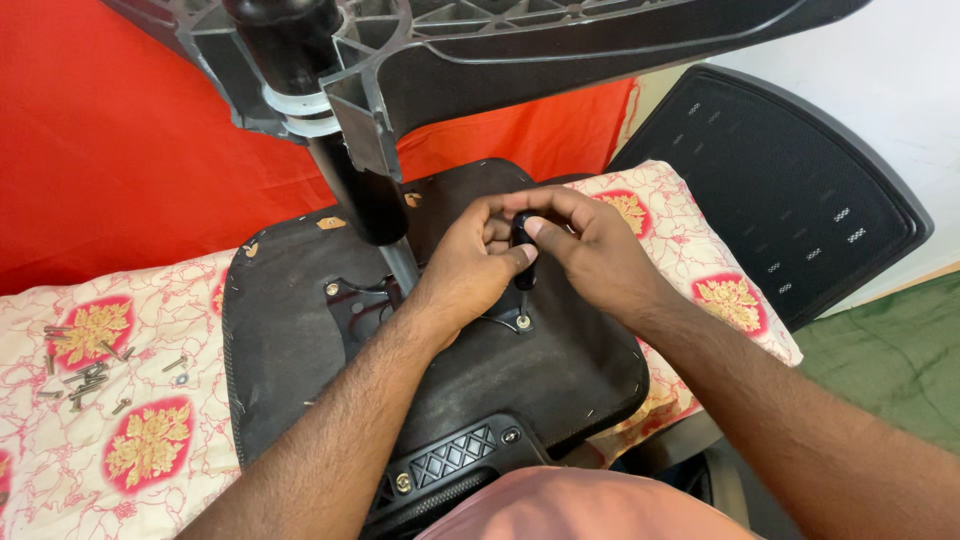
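Note:
An upturned black chair seat (290, 340) lies on a patterned cushion. A black gas cylinder (345, 170) rises from its mounting plate up to the star base (480, 40) overhead. My left hand (468, 265) and my right hand (590, 245) both grip a short black screwdriver (523, 245) held upright. Its tip sits on a screw (523, 322) in the mounting plate. My forearms reach in from the bottom edge.
Several loose screws and bolts (85, 370) lie on the cushion (130, 400) at the left. A black mesh chair backrest (790, 190) leans at the right. A red cloth (120, 140) hangs behind. Green floor shows at the lower right.

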